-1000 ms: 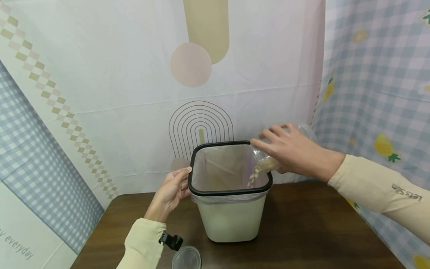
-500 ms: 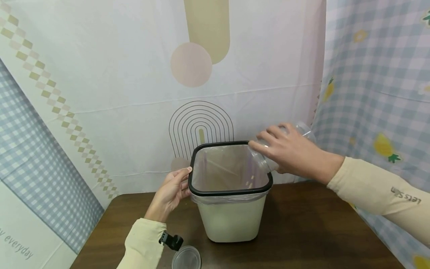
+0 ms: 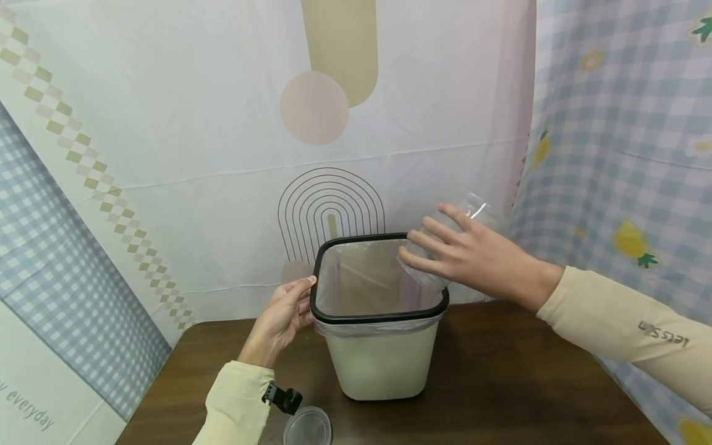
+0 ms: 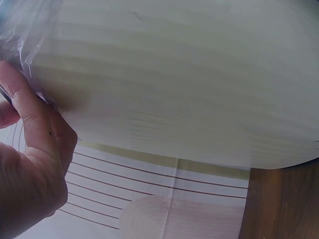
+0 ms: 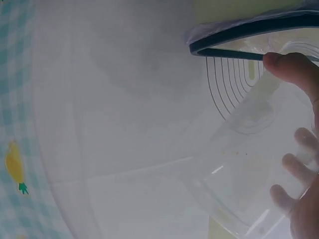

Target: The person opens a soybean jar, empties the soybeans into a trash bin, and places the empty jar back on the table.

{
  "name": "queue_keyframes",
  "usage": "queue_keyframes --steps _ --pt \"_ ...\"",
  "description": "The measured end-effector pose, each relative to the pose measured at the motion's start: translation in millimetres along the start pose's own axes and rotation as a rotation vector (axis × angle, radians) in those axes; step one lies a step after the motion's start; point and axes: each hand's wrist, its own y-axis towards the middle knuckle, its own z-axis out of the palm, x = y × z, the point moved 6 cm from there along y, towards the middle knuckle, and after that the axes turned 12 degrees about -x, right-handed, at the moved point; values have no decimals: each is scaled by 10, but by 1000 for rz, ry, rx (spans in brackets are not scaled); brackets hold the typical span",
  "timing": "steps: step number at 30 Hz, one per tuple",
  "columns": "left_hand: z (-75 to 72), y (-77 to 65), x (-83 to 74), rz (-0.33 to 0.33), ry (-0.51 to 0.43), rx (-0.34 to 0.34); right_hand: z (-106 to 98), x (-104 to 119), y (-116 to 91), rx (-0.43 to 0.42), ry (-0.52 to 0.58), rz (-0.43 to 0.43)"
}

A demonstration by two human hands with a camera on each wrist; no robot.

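A pale trash bin (image 3: pixel 384 364) with a black rim (image 3: pixel 381 319) stands upright, lined with a translucent bag (image 3: pixel 361 278) folded over its edge. My left hand (image 3: pixel 280 315) grips the rim at the left side, thumb on top; the left wrist view shows this hand (image 4: pixel 37 134) against the bin's wall and bag edge. My right hand (image 3: pixel 478 256) holds a clear plastic jar (image 3: pixel 473 204), tilted mouth-down over the bin's right side. In the right wrist view the jar (image 5: pixel 239 169) looks nearly empty, with a few tiny specks; thumb and fingers wrap it.
A round clear lid (image 3: pixel 308 426) lies on the dark wooden table (image 3: pixel 512 377) in front, left of the bin. A patterned white cloth (image 3: pixel 222 123) hangs behind. Checked cloths hang at both sides, the right one (image 3: pixel 612 154) near the right forearm.
Pale kernels poured from the jar into the bin earlier; none are falling now. The right hand has tipped the jar steeper and shifted slightly left. The left hand keeps its place.
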Motion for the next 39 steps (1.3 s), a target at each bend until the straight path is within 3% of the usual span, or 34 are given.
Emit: queue_keyframes --steps 6,12,16,24,27,29,33,39 --pt "4 26 -4 -3 0 6 -9 -31 -33 -31 41 73" --pt "-2 44 -11 1 3 10 -25 -104 -89 -56 193 269" --pt "-12 55 -11 2 2 5 -36 -168 -134 -40 355 452" --pt "0 43 -11 -7 -14 -10 -78 -287 -330 108 783 963" --pt "7 32 -28 3 -28 -9 -146 -276 -395 110 925 1117" --pt "3 19 -39 14 -33 -9 -211 -240 -423 78 986 1181" --pt "1 -21 -43 21 -42 -1 -395 -74 -468 -47 1044 1217" --pt "-2 -67 -21 16 -52 9 -663 415 -549 -237 1117 1267"
